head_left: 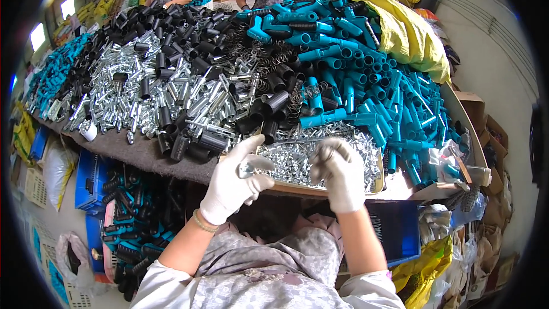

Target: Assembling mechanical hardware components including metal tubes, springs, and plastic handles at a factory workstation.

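So the small shiny silver metal pieces (291, 166) sit heaped in a shallow tan-rimmed tray (380, 178) right at the table's near edge. The white-gloved right hand (345, 178) hangs over them with fingers curled, too blurry for me to tell if it's pinching anything. The white-gloved left hand (231, 186) is loosely bent, thumb and fingers apart, with a silvery bit showing in the gap; can't tell if it's gripped. My worry: knit gloves look thick for parts that tiny, so one could slip and drop off the edge. Bumping the glossy teal plastic tubes (323, 118) piled just behind could send one rolling into the tray, and those dark wiry coil springs (295, 100) look tangle-prone. Further left, smooth black cylinders (211, 142) lie on fuzzy grey cloth (143, 153), so a knock might roll those too.
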